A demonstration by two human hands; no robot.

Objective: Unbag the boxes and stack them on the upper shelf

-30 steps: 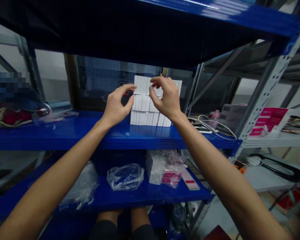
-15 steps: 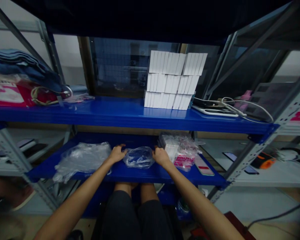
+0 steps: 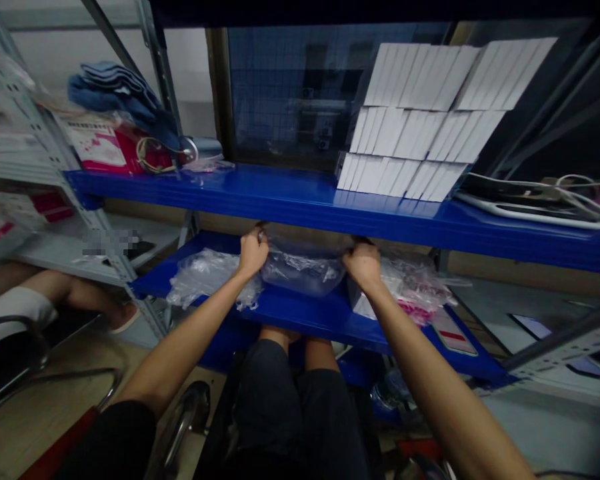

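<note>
A clear plastic bag is stretched between my two hands, just above the lower blue shelf. My left hand is closed on its left side, and my right hand grips the right side. Left of the bag lies a crumpled pile of clear plastic bags, partly behind my left forearm. Close to my right hand are a white box and plastic wrapping with pink and white packaging. The bag's far edge is blurred.
Stacked white boxes stand on the upper blue shelf, whose front edge runs just above my hands. A phone lies at the lower shelf's right. Another person's leg shows at left, near a metal-framed chair.
Both hands have risen from the lower shelf and moved apart, spreading the bag wider. The view has swung left and closer, so the shelves sit differently in the picture.
</note>
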